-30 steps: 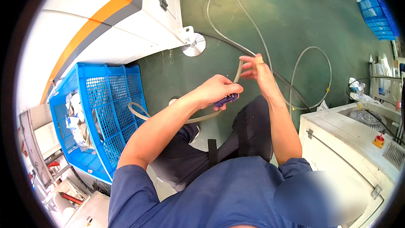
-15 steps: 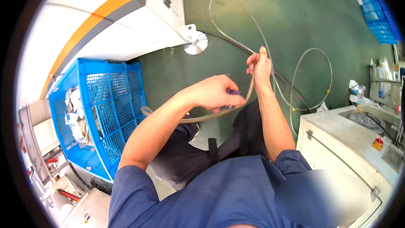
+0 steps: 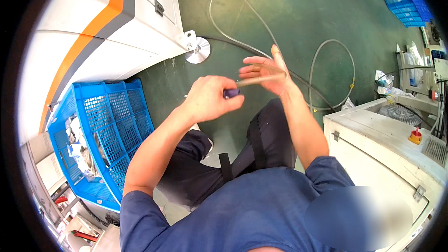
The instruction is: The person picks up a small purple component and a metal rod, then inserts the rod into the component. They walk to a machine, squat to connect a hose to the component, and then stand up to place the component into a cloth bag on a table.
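Observation:
A clear flexible hose (image 3: 256, 80) runs between my hands, above my knees. My left hand (image 3: 207, 95) is closed around its near stretch, and a small dark purple object (image 3: 231, 93) pokes out between thumb and fingers; its kind is mostly hidden. My right hand (image 3: 270, 74) has its fingers stretched out and thumb up, with the hose bent across the palm by the base of the thumb. More clear hose (image 3: 353, 72) lies in wide loops on the green floor beyond my hands, with small yellow bits on the right-hand loop.
Left of me stands a blue plastic crate (image 3: 109, 121) holding crumpled wrappings. Behind it rises a white machine (image 3: 135, 32) with an orange stripe and a round metal foot (image 3: 198, 50). A pale cabinet (image 3: 373, 144) with a red knob flanks my right side. Blue crates (image 3: 401, 0) stand far right.
My left hand has risen, taking the hose up with it. The right hand's fingers have opened out, and the hose now crosses its palm. The view has shifted slightly.

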A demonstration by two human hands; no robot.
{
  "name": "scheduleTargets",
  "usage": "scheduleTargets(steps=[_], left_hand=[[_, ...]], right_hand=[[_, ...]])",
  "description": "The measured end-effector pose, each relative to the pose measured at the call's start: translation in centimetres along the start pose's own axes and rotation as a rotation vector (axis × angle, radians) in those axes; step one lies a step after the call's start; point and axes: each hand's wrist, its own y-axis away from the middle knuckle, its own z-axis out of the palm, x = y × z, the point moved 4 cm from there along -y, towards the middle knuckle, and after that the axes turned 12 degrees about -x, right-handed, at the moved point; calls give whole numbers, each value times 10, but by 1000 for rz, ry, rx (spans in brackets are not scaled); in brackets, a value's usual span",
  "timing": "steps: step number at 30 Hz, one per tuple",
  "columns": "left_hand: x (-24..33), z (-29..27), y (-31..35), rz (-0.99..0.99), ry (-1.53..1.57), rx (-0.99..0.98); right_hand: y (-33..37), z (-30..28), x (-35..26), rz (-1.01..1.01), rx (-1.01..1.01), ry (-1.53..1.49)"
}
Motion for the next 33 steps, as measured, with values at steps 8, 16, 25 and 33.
scheduleTargets(steps=[8,16,25,33], left_hand=[[-17,24,-27,-59,369,-33],[-12,12,-20,-160,697,-64],[-53,-12,17,-241,737,-130],[-88,-45,75,-319,370,153]], right_hand=[[-26,47,38,-225,52,-145],[-24,71,34,-488,-139,-149],[-94,42,15,-372,-151,-245],[-233,29,-36,402,215,1146]])
